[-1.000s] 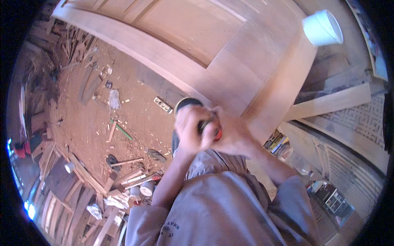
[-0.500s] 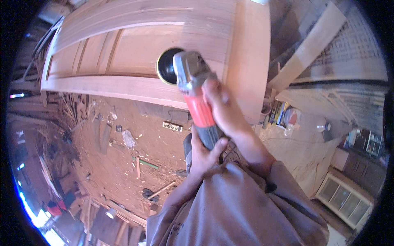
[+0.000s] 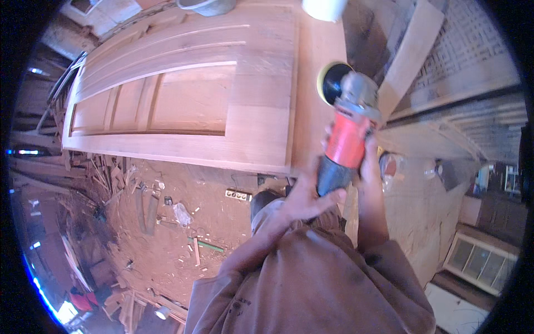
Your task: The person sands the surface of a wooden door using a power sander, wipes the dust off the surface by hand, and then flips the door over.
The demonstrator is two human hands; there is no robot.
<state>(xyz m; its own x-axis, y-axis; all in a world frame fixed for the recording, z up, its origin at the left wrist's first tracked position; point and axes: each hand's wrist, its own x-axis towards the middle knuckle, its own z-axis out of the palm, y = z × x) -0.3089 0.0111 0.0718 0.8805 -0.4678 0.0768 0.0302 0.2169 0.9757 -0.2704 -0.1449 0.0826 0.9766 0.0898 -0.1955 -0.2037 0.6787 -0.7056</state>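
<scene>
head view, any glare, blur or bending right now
In the head view, bluish-white glare flares at lower left; the pale wooden panelled door shows a curved far edge; the bare left hand looks slightly blurred; the corners go black.

Tool [image 3: 345,142] — metal head [image 3: 361,89], plastic body [image 3: 346,149]

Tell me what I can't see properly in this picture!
In the head view:
- Disc: its working face is turned away from the camera.
- Right hand: some fingers are partly hidden behind the red tool.
- White bucket and grey basin: cut off by the top edge.
- Power strip: too small to make out details.
</scene>
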